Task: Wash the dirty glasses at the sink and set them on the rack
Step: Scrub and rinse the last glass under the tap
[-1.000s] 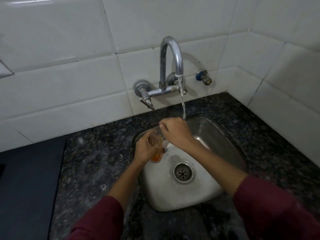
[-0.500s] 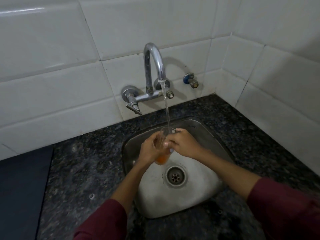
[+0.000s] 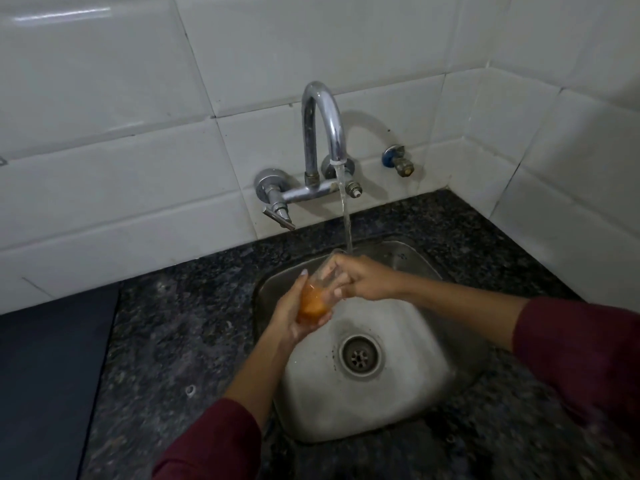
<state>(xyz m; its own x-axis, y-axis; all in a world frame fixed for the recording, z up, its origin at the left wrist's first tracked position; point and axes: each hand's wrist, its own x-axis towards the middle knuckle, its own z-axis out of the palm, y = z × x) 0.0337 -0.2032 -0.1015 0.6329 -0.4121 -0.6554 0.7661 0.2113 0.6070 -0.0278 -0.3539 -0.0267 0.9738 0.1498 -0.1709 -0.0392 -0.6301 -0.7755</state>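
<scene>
Your left hand (image 3: 289,315) wraps its fingers and thumb around the lower half of a clear drinking glass (image 3: 317,294), cradling it from the left with the thumb pointing up along the side. Your right hand (image 3: 362,277) pinches the upper part of the same glass near the rim, fingers curled over it. The glass tilts, mouth toward the back of the sink, and holds orange liquid pooled in its base. It hangs above the left rear part of the steel sink basin (image 3: 408,386), touching nothing but your two hands. A thin stream of water (image 3: 346,220) falls from the curved chrome tap (image 3: 322,133) and meets the rim of the glass at your right fingertips. The round drain (image 3: 360,356) sits just right of and below the glass. Dark speckled granite countertop (image 3: 180,341) surrounds the basin, white tiles (image 3: 138,168) line the wall behind, and a small blue-collared valve (image 3: 398,161) juts out right of the tap. Maroon sleeves (image 3: 581,355) cover both forearms.
</scene>
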